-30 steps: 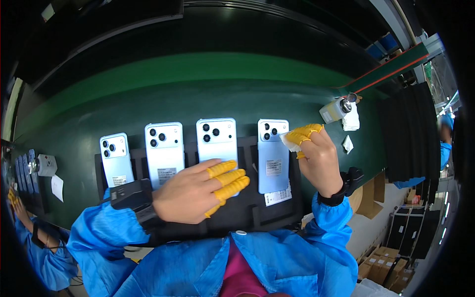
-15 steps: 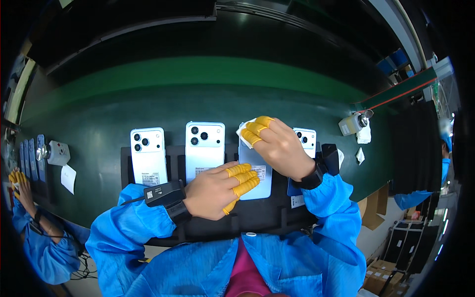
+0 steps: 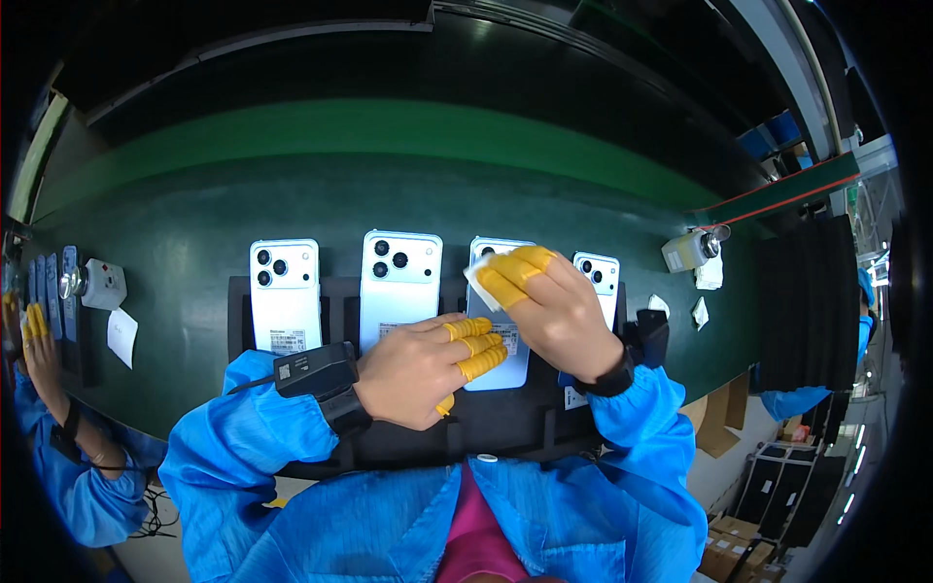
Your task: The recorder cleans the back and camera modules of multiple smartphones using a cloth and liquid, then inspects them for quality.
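Change: right hand (image 3: pixel 564 316), fingers closed on white cloth (image 3: pixel 480 284), has moved from beside the rightmost phone (image 3: pixel 604 297) to the third phone from left (image 3: pixel 513 375), covering its far left part | Left hand (image 3: pixel 418 374): fingers extended, resting on its near half | Place: on black tray (image 3: pixel 491 420) | Meaning: both hands seemingly serve one phone

Workshop: phones (image 3: pixel 285 301) on green bench (image 3: pixel 544 199)
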{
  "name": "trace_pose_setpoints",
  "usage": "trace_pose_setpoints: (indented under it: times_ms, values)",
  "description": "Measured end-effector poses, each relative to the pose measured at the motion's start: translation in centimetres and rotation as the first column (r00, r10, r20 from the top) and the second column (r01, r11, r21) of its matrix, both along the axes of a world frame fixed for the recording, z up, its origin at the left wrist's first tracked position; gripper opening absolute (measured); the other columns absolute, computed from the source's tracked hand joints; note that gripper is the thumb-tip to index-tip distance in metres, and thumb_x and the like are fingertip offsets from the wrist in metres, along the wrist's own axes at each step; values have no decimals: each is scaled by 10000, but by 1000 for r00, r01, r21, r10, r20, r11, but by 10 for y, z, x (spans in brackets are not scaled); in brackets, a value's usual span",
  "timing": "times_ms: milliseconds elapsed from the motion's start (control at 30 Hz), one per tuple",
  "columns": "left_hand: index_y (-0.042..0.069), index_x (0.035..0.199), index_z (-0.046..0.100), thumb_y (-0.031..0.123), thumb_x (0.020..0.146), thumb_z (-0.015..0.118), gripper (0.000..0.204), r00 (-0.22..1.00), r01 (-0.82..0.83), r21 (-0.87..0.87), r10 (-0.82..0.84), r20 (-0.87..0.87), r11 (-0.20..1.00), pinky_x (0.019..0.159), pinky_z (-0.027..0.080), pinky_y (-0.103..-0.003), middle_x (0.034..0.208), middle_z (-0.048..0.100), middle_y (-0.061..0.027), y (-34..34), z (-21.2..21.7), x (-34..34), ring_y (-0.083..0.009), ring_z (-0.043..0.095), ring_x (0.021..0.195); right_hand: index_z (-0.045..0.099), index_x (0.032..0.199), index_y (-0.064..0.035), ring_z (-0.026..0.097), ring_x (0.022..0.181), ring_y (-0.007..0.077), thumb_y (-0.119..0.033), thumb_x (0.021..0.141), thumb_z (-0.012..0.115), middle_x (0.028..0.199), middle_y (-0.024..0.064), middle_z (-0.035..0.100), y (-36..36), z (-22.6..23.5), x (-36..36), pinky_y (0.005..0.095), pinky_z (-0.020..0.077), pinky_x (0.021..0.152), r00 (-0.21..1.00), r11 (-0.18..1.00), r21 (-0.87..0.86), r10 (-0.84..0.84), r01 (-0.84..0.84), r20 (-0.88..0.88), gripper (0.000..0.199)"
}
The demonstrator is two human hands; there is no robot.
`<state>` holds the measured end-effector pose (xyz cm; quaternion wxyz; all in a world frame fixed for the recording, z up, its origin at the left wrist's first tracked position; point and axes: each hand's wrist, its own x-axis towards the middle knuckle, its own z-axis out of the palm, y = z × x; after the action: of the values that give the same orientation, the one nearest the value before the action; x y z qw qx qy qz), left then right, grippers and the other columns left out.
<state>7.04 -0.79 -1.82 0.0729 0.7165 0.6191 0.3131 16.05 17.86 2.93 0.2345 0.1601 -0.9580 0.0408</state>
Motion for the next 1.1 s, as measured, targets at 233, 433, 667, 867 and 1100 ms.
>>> trace_pose_setpoints:
  times_ms: [233, 433, 667, 867, 1100]
  values:
    - [43, 1268, 555, 94, 598, 641, 677, 1000, -13, -20, 13, 5, 1000, 1061, 399, -381, 1149, 623, -131, 0, -5, 4, -273, 549, 1175, 685, 848, 0, 600, 872, 256, -45, 656, 693, 894, 106, 630, 10, -9, -10, 362, 516, 829, 999, 996, 84, -1, -2, 36, 198]
    - [69, 1196, 624, 66, 594, 619, 602, 999, -38, 60, 39, -12, 997, 970, 487, -378, 1082, 656, -118, 2, -6, 2, -278, 620, 1077, 680, 814, -5, 588, 821, 241, -52, 658, 709, 816, 99, 609, 11, -2, 17, 356, 511, 817, 984, 994, 70, -94, 84, 149, 165]
    - [72, 1177, 634, 84, 606, 637, 571, 998, -37, 1, 37, -45, 999, 950, 498, -378, 1061, 660, -117, 2, -7, 3, -280, 635, 1045, 674, 800, -1, 594, 828, 262, -44, 674, 682, 801, 107, 608, -1, -1, -3, 367, 513, 825, 1000, 1000, 5, -19, 19, 17, 134]
    - [83, 1208, 618, 76, 617, 632, 591, 999, -50, 22, 50, 0, 999, 942, 500, -369, 1085, 653, -118, 4, -5, 5, -286, 613, 1083, 691, 882, 6, 606, 874, 268, -23, 657, 676, 935, 106, 638, 10, -15, -12, 350, 518, 792, 999, 996, 86, -22, 19, 30, 228]
    - [75, 1213, 612, 61, 618, 629, 596, 999, -44, 30, 44, -3, 999, 941, 499, -380, 1086, 652, -120, 2, -6, 4, -291, 612, 1076, 672, 834, 6, 588, 847, 257, -29, 652, 671, 842, 102, 601, 11, -2, 17, 348, 510, 788, 984, 995, 74, -83, 72, 156, 186]
